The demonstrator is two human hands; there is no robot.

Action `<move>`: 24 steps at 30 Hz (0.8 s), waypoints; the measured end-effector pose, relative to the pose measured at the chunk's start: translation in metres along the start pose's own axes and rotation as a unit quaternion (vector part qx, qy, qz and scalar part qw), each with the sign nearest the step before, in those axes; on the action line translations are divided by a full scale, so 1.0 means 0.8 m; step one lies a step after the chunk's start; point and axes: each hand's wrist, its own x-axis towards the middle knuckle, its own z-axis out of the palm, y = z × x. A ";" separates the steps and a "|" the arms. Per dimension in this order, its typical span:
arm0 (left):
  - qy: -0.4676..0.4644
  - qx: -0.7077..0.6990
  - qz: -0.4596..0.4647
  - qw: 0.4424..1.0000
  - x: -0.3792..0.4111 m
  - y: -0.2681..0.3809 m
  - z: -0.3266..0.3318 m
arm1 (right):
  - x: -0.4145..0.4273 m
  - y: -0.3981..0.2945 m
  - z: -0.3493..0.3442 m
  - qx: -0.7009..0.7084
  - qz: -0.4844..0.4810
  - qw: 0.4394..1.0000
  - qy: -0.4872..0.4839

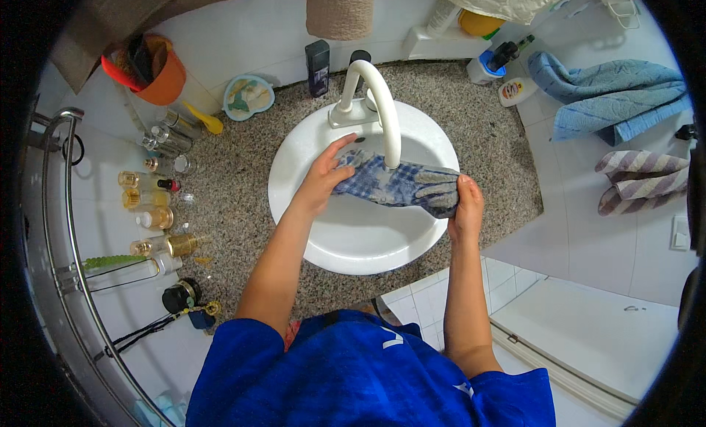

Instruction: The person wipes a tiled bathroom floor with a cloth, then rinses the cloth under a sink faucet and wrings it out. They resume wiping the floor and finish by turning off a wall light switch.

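A blue-and-white checked cloth with grey, finger-like folded parts [380,181] is stretched between my hands over the white oval washbasin [364,245]. My left hand [325,179] holds its left end, thumb on top and the forefinger extended towards the tap. At the other end, my right hand [466,206] grips the grey part near the basin's right rim. The white curved tap [390,112] arches above the cloth, its spout end just over the fabric. Whether water is running cannot be told.
Speckled granite counter [237,228] surrounds the basin. Perfume bottles [157,217] line its left side. A black bottle [317,68] and a blue soap dish [248,97] stand behind; a white bottle [517,91] lies at back right. Blue towels [606,96] hang on the right wall.
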 end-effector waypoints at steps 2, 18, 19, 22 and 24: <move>-0.032 -0.126 -0.005 0.992 0.005 -0.004 0.010 | -0.001 -0.009 -0.001 -0.165 0.021 0.985 -0.040; 0.029 0.129 0.078 0.988 0.008 -0.035 0.028 | -0.029 0.013 0.088 0.022 0.081 0.983 -0.163; 0.043 0.345 0.142 0.927 0.016 -0.036 0.020 | -0.023 0.002 0.090 0.082 0.093 0.973 -0.196; 0.067 0.564 0.139 0.811 0.030 -0.038 0.022 | -0.022 -0.024 0.109 0.145 0.137 0.966 -0.165; 0.021 0.443 0.164 0.881 0.052 -0.105 -0.019 | -0.021 -0.026 0.119 0.198 0.155 0.952 -0.174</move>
